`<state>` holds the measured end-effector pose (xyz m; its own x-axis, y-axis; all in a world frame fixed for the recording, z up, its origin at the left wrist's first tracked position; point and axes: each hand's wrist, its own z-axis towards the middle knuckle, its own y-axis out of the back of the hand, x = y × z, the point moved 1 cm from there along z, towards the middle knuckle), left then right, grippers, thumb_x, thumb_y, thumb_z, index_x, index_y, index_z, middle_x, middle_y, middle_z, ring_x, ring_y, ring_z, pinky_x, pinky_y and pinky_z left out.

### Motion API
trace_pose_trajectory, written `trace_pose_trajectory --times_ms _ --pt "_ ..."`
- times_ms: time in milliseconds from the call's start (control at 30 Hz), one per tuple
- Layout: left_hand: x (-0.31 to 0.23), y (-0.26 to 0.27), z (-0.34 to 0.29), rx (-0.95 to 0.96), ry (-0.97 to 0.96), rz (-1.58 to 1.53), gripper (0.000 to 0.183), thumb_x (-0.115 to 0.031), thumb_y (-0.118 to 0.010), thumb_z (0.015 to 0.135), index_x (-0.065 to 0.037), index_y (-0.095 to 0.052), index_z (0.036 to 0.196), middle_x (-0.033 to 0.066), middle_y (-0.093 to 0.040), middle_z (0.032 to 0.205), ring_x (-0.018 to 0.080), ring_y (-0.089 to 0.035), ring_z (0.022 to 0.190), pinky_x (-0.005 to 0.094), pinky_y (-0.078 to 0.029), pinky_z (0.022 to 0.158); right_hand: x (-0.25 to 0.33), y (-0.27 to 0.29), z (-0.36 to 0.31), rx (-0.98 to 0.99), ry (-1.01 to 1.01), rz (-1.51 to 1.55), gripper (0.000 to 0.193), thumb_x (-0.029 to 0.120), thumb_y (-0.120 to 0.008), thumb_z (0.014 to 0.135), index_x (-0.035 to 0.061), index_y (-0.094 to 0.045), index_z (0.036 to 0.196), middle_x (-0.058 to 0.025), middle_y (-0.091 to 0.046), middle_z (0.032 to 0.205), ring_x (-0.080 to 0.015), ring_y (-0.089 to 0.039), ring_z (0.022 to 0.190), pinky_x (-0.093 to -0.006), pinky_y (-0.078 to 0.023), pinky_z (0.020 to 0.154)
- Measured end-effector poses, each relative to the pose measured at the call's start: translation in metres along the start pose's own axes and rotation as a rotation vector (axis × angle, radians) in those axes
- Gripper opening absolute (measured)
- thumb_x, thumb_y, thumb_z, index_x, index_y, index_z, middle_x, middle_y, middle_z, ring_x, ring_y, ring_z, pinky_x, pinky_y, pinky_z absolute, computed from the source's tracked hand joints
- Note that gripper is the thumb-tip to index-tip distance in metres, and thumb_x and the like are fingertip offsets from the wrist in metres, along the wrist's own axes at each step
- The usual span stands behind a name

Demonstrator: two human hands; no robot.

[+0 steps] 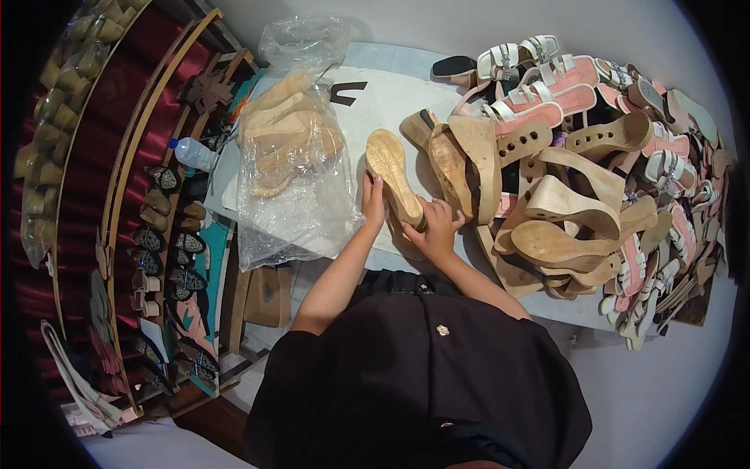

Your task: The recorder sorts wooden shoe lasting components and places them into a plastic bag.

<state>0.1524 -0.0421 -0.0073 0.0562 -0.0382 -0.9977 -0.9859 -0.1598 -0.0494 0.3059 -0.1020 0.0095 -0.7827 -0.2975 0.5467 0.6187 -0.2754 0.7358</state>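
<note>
A pale wooden shoe sole point(388, 162) lies lengthwise on the table in front of me, its broad toe end pointing away. Against its left edge my left hand point(373, 202) is closed, with the thumb showing on the rim. My right hand point(434, 227) grips the narrow near end, its fingers bent over the edge. Just right of it stand more wooden wedge soles point(450, 160), a few leaning together. To the left rests a clear plastic bag point(293, 227) with several wooden soles point(295, 133) inside.
Pink and white sandals point(547, 94) and bare wooden wedges point(566, 246) pile up across the table's right side. A water bottle point(194, 154) is at the table's left edge. Beyond it, a rack point(125, 172) holds shoes. A dark cut piece point(348, 93) lies on white sheeting.
</note>
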Motion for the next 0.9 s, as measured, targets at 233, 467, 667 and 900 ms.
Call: trace_pose_trajectory --times_ms 233,467,667,900 --pt "-0.01 -0.012 0.018 -0.082 0.139 -0.058 0.074 -0.034 -0.065 0.08 0.006 -0.028 0.13 0.0196 -0.046 0.123 0.0251 -0.048 0.112 0.031 -0.036 0.095 0.008 0.007 -0.005 0.07 -0.058 0.009 0.062 0.039 -0.071 0.066 0.0126 -0.054 0.119 -0.004 -0.054 0.098 -0.023 -0.045 0.109 -0.055 -0.019 0.09" --pt "-0.007 -0.009 0.022 0.016 0.283 -0.207 0.07 -0.03 -0.067 0.078 0.004 -0.033 0.129 0.0159 -0.049 0.119 0.0226 -0.051 0.108 0.0317 -0.039 0.092 0.007 0.005 -0.008 0.094 -0.081 0.008 0.064 0.041 -0.069 0.068 0.0123 -0.05 0.122 -0.0072 -0.051 0.103 -0.0241 -0.042 0.111 -0.0558 -0.019 0.09" --pt "-0.022 -0.01 0.023 0.091 0.33 -0.234 0.058 -0.022 -0.067 0.077 0.0 -0.044 0.124 0.0108 -0.055 0.113 0.0204 -0.053 0.104 0.0305 -0.041 0.089 0.014 0.012 -0.003 0.149 -0.12 0.024 0.062 0.041 -0.068 0.069 0.0121 -0.05 0.12 -0.007 -0.052 0.105 -0.025 -0.042 0.111 -0.056 -0.018 0.091" --pt "-0.019 -0.017 0.002 -0.043 0.247 -0.307 0.052 -0.027 -0.058 0.086 -0.002 -0.04 0.127 0.0104 -0.051 0.119 0.0194 -0.05 0.108 0.03 -0.039 0.091 0.016 0.012 0.056 0.298 -0.286 0.349 0.064 0.044 -0.061 0.072 0.0056 -0.048 0.122 -0.014 -0.057 0.111 -0.0288 -0.048 0.109 -0.0468 -0.026 0.095"
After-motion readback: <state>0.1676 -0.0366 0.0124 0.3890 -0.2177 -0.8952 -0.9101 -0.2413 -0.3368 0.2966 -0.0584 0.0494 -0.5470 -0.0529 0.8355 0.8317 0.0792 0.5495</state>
